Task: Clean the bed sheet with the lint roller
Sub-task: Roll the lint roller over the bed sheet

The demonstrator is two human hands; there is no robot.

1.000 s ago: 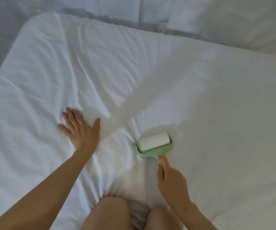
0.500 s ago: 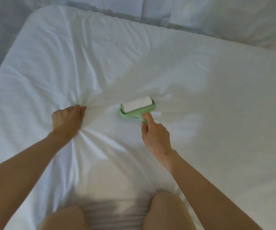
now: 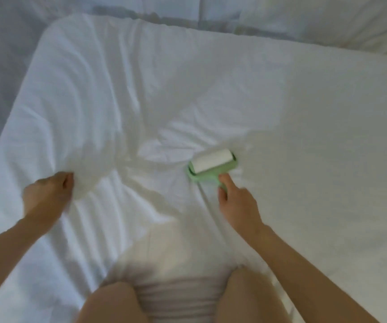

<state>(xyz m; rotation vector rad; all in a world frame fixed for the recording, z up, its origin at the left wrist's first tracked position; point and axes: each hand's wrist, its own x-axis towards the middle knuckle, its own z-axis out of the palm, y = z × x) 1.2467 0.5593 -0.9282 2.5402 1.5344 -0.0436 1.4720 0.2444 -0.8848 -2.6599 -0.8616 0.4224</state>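
A: Your left hand sits toward the left of the bed sheet. It's blurred, but the fingers are curled into a bunch of cloth and creases fan out from them.

B: Right of it, your lint roller rests on the sheet near the middle, white roll on the far side.

A: And your right hand?

B: It grips the green handle, forefinger laid along it toward the roll.
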